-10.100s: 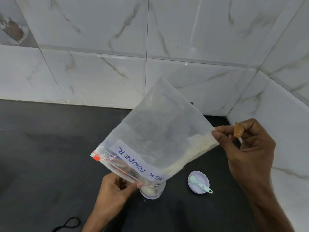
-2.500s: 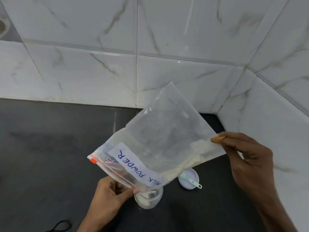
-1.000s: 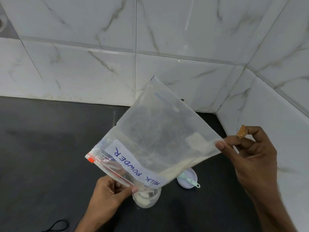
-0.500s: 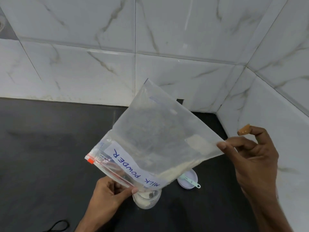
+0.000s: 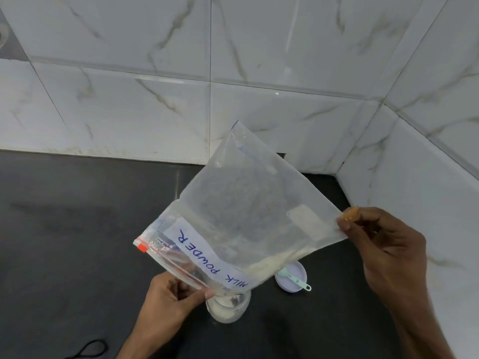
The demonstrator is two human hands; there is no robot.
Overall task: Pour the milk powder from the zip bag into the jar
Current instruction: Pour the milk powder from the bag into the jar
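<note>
A clear zip bag [image 5: 241, 218] with a white label reading MILK POWDER hangs tilted above the counter, its zip end down and to the left. My left hand [image 5: 168, 299] pinches the zip end right over the mouth of a small clear jar [image 5: 228, 307], which stands on the counter with pale powder in it. My right hand [image 5: 383, 244] pinches the raised bottom corner of the bag at the right. A thin line of powder lies along the bag's lower edge, running toward the jar. The jar's mouth is partly hidden by the bag.
A pale round lid [image 5: 291, 279] with a small mint-green scoop [image 5: 295, 278] on it lies on the dark counter [image 5: 77, 229], just right of the jar. Marble-tiled walls [image 5: 155, 99] close the corner behind and to the right. A black cord loop [image 5: 88, 349] lies at the bottom left.
My right hand has closed its fingers on the bag's corner and dropped slightly. The bag stays tilted over the jar, and less powder lies in it than ten seconds ago.
</note>
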